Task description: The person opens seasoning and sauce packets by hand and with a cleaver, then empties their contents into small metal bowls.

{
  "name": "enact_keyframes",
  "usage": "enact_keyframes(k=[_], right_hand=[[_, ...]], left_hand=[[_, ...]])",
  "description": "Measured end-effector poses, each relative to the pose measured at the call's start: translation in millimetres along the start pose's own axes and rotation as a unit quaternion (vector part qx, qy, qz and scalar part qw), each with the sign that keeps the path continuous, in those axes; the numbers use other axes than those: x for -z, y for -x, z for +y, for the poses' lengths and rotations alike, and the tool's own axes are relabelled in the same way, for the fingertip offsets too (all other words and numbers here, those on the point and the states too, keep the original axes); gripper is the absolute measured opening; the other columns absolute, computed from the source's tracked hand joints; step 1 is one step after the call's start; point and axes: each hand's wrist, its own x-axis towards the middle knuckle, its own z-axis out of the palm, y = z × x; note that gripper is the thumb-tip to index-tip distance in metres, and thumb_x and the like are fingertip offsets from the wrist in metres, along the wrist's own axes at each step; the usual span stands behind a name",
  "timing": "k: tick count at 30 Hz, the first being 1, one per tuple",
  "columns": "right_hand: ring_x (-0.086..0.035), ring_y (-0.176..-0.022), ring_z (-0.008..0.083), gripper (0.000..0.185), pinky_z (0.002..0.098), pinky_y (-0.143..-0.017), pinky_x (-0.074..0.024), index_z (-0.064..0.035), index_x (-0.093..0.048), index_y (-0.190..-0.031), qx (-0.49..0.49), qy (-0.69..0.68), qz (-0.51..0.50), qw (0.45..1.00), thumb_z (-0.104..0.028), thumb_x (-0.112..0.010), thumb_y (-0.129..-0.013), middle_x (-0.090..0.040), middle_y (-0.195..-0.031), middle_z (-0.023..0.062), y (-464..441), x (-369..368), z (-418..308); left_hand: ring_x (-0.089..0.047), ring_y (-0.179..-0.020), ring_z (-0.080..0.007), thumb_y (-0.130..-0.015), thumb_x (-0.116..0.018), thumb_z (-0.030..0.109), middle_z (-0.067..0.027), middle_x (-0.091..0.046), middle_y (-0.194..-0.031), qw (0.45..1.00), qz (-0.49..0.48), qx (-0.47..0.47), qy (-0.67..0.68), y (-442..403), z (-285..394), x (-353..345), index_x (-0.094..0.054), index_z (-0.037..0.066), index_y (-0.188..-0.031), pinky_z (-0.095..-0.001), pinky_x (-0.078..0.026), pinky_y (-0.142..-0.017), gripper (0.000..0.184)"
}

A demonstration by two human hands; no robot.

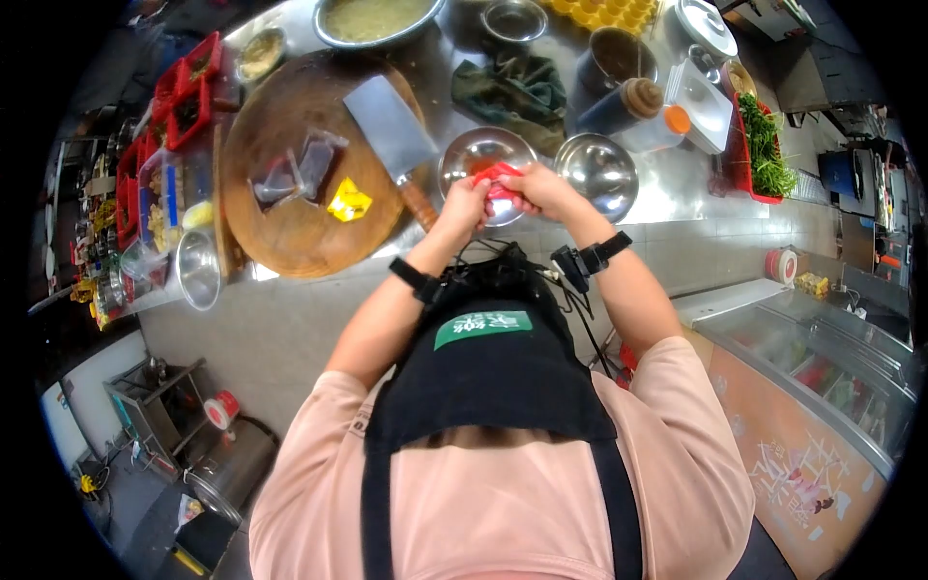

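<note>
I'm seeing the black apron [493, 377] hanging over the pink shirt [503, 512] closest to me, w/ dark straps [418, 281] circling both wrists. L hand [467, 205] & R hand [541, 190] are meeting nr the middle of the near edge of the steel surface [677, 184]. Fingers of both are clamping on the red packet [501, 186], which is bunching up btw them; some fingertips are hiding underneath, so can't tell their exact grip. Packet is hanging over the near side of the bowl [462, 158]; can't tell if it's touching. 2nd bowl [609, 184] is resting just R of that one, also by the near edge. Just L of L hand, the cleaver [391, 126] is lying across the R edge of the round board [290, 237], handle pointing at the near edge. On the board, I'm seeing a yellow packet [349, 200] & clear packets [317, 166] w/ dark contents lying. Farther back, the cloth [512, 92] is lying crumpled behind the bowls, w/ a dark bottle [623, 104] standing to its R. Greens [762, 145] are filling a red basket [743, 159] toward the R edge; red bins [190, 136] are sitting toward the L edge. Nr the far edge, a basin [387, 42] is holding pale liquid.
</note>
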Motion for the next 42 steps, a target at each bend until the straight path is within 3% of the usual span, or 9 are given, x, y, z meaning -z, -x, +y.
enact_keyframes(k=[2, 9, 14, 18, 20, 23, 29, 35, 42], right_hand=[[-0.049, -0.045, 0.0092, 0.027, 0.0240, -0.040, -0.0368, -0.0015, -0.065, -0.088, -0.024, -0.114, -0.006, 0.993, -0.023, -0.054, -0.098, -0.058, -0.059, 0.0014, -1, 0, 3], [-0.052, -0.049, 0.0109, 0.023, 0.0253, -0.041, -0.0396, -0.0007, -0.067, -0.097, 0.015, -0.116, 0.040, 0.992, -0.021, -0.056, -0.096, -0.061, -0.066, 0.0043, -2, -9, -1], [-0.052, -0.052, 0.0107, 0.024, 0.0258, -0.043, -0.0393, -0.0012, -0.068, -0.095, -0.022, -0.021, 0.007, 1.000, -0.023, -0.060, -0.094, -0.062, -0.070, 0.0034, 9, -6, -19], [-0.055, -0.055, 0.0127, 0.023, 0.0274, -0.048, -0.0419, -0.0019, -0.070, -0.095, 0.000, -0.054, 0.018, 0.998, -0.023, -0.060, -0.094, -0.063, -0.070, 0.0032, -19, -12, 12], [-0.062, -0.060, 0.0220, 0.031, 0.0360, -0.057, -0.0473, 0.0031, -0.069, -0.082, 0.144, -0.040, 0.121, 0.981, -0.025, -0.062, -0.091, -0.066, -0.066, 0.0110, -36, -23, 31], [-0.067, -0.070, 0.0310, 0.028, 0.0405, -0.067, -0.0496, 0.0030, -0.070, -0.086, 0.188, 0.101, 0.169, 0.962, -0.023, -0.061, -0.090, -0.068, -0.075, 0.0205, -29, -24, 27], [-0.067, -0.078, 0.0365, 0.027, 0.0432, -0.071, -0.0504, 0.0016, -0.070, -0.089, 0.148, 0.121, 0.209, 0.959, -0.022, -0.056, -0.090, -0.067, -0.082, 0.0251, -18, -29, 19], [-0.065, -0.078, 0.0418, 0.029, 0.0471, -0.071, -0.0503, 0.0051, -0.066, -0.079, 0.195, 0.138, 0.165, 0.957, -0.021, -0.055, -0.085, -0.064, -0.079, 0.0277, -38, -9, 46], [-0.066, -0.079, 0.0418, 0.029, 0.0485, -0.069, -0.0520, 0.0017, -0.065, -0.083, 0.208, 0.242, 0.226, 0.920, -0.025, -0.057, -0.091, -0.065, -0.081, 0.0255, -43, -5, 44]], left_hand=[[-0.044, -0.042, -0.0092, -0.103, -0.046, 0.023, -0.0012, -0.052, -0.060, 1.000, -0.002, -0.004, -0.001, 2, 1, -1, -0.058, 0.004, -0.090, -0.0235, -0.033, -0.035, 0.026], [-0.043, -0.040, -0.0095, -0.103, -0.046, 0.024, -0.0016, -0.053, -0.059, 1.000, -0.006, -0.014, -0.006, 0, -1, -4, -0.058, 0.005, -0.091, -0.0238, -0.033, -0.035, 0.025], [-0.043, -0.039, -0.0098, -0.104, -0.043, 0.024, -0.0021, -0.054, -0.059, 1.000, -0.012, -0.023, -0.012, 4, 1, -11, -0.060, 0.004, -0.095, -0.0243, -0.032, -0.034, 0.027], [-0.042, -0.039, -0.0103, -0.104, -0.043, 0.024, -0.0025, -0.053, -0.059, 0.999, -0.014, -0.033, -0.014, 2, -4, -13, -0.060, 0.004, -0.094, -0.0250, -0.032, -0.035, 0.029], [-0.041, -0.038, -0.0111, -0.104, -0.043, 0.025, -0.0032, -0.053, -0.059, 0.999, -0.003, -0.025, -0.031, 6, 0, -15, -0.059, 0.004, -0.093, -0.0256, -0.031, -0.035, 0.029], [-0.040, -0.038, -0.0117, -0.103, -0.043, 0.025, -0.0037, -0.052, -0.058, 0.999, 0.001, -0.021, -0.049, 5, -4, -14, -0.059, 0.004, -0.094, -0.0260, -0.030, -0.035, 0.028], [-0.039, -0.037, -0.0114, -0.103, -0.043, 0.026, -0.0030, -0.051, -0.056, 0.999, 0.006, -0.020, -0.047, 4, -6, -15, -0.059, 0.004, -0.094, -0.0257, -0.029, -0.035, 0.028], [-0.041, -0.038, -0.0104, -0.102, -0.045, 0.026, -0.0022, -0.050, -0.055, 0.999, 0.026, 0.014, -0.037, -1, -14, -13, -0.061, 0.006, -0.097, -0.0260, -0.030, -0.034, 0.026], [-0.051, -0.043, -0.0152, -0.099, -0.050, 0.028, -0.0056, -0.057, -0.056, 0.986, 0.071, -0.058, -0.138, -21, -29, -4, -0.066, 0.003, -0.090, -0.0317, -0.040, -0.042, 0.030]])
